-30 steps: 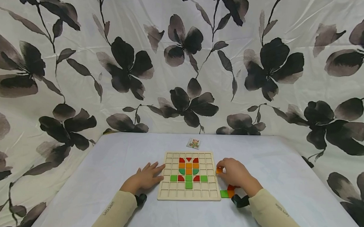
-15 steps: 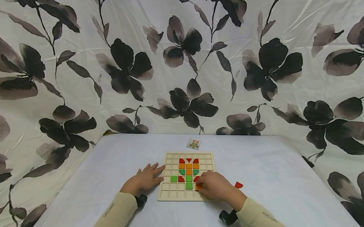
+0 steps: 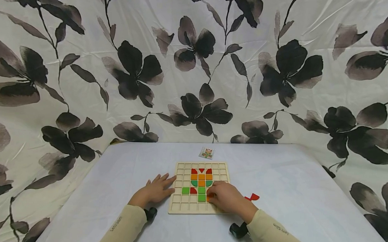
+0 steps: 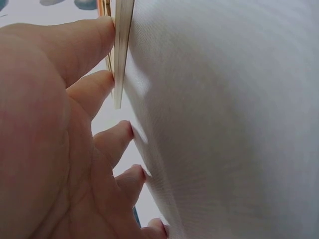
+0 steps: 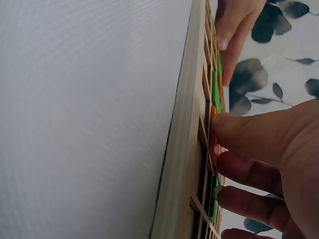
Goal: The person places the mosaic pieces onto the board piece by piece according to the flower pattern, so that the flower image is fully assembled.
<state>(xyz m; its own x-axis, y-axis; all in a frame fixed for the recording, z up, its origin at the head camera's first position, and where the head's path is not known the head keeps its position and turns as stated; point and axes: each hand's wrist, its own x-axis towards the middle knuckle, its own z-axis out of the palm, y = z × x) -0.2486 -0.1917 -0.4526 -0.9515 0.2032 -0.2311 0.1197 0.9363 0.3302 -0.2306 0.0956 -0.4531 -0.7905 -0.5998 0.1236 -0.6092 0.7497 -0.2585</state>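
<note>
Floral backdrop, white table (image 3: 291,195). Centre frame: left hand (image 3: 154,191) flat, fingers spread, bracing board (image 3: 181,202); right hand (image 3: 226,197) pinching orange tile (image 3: 210,197) over a lower-right cell. Best pressed square into its slot, board kept steady. Red pieces (image 3: 251,197) lying right.

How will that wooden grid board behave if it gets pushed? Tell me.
The wooden grid board looks thin and stiff, so it would probably slide flat across the white tablecloth rather than tip or bend. The left hand resting against its edge suggests it shifts easily; loose tiles might jump out.
</note>
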